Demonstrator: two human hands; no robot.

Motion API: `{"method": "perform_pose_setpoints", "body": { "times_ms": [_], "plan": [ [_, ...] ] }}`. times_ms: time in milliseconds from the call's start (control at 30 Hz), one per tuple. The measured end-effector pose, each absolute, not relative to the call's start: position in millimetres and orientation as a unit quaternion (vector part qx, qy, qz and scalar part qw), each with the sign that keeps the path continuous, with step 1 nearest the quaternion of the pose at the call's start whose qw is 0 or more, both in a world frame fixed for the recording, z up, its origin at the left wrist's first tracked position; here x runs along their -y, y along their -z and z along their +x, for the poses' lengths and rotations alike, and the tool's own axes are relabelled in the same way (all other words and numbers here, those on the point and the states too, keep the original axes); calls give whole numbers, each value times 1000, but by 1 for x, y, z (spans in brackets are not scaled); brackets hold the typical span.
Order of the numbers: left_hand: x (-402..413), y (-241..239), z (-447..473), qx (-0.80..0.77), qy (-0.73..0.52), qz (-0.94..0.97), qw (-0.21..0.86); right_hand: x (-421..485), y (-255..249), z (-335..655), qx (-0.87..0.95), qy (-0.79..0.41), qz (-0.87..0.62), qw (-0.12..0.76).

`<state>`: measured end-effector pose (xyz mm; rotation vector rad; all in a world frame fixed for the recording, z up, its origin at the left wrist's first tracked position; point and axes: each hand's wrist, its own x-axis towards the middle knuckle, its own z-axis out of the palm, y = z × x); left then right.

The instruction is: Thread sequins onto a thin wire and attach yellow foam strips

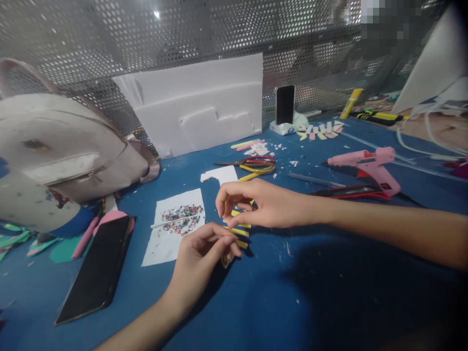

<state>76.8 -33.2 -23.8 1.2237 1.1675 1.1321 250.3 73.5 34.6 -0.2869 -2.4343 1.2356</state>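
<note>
My left hand (pixel 204 251) is closed, thumb against fingers, at the near end of a craft piece with a row of yellow strips (pixel 239 232); a pale end shows below its fingertips. Over the far end of these strips, my right hand (pixel 252 202) is bent in a pinch, and whatever lies between its fingertips is too small or hidden to name. Left of both hands lies a white paper sheet (pixel 155 251) bearing small shiny multicoloured flakes (pixel 183 219) and a thin white stick (pixel 171 222). Just beyond the right hand is a cut white foam piece (pixel 224 174).
Red-handled scissors (pixel 259 160) and yellow-handled scissors (pixel 261 170) lie beyond my hands. A pink glue gun (pixel 369 161) rests at right. A dark phone (pixel 95 268) and a pale backpack (pixel 73 141) are at left. White foam boards (pixel 204 107) lean against the perforated metal screen.
</note>
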Motion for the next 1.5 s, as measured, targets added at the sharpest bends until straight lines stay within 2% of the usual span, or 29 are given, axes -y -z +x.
{"method": "perform_pose_setpoints", "body": {
  "times_ms": [400, 633, 867, 1033, 1500],
  "plan": [
    [36, 20, 79, -497, -436, 550, 510, -77, -30, 246, 844, -455, -124, 255],
    [38, 18, 81, -489, -432, 583, 484, -80, -16, 234, 874, -408, -127, 230],
    [40, 18, 80, -490, -433, 596, 465, -106, -1, 190, 923, -291, -158, 194],
    [40, 18, 79, -491, -428, 598, 467, -112, 4, 171, 941, -250, -165, 154],
    [38, 19, 79, -487, -433, 594, 471, -102, 10, 169, 950, -188, -184, 169]
  ]
}}
